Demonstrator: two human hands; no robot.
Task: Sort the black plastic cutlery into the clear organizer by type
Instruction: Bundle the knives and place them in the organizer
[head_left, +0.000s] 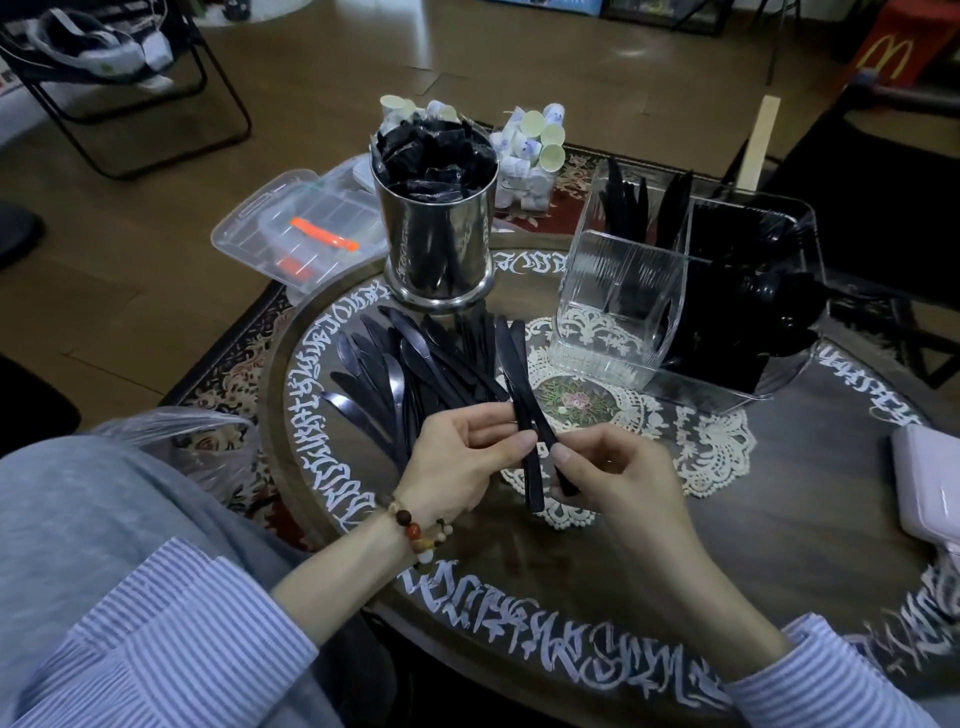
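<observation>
Holding two black plastic knives (519, 384) between both hands over the round table (779, 519). Left hand (457, 457) pinches one handle, right hand (618, 473) pinches the other, blades pointing far. Loose knife pile (400, 364) lies just left of my left hand. Clear organizer (623, 312) stands far right, its right compartments already holding black cutlery.
</observation>
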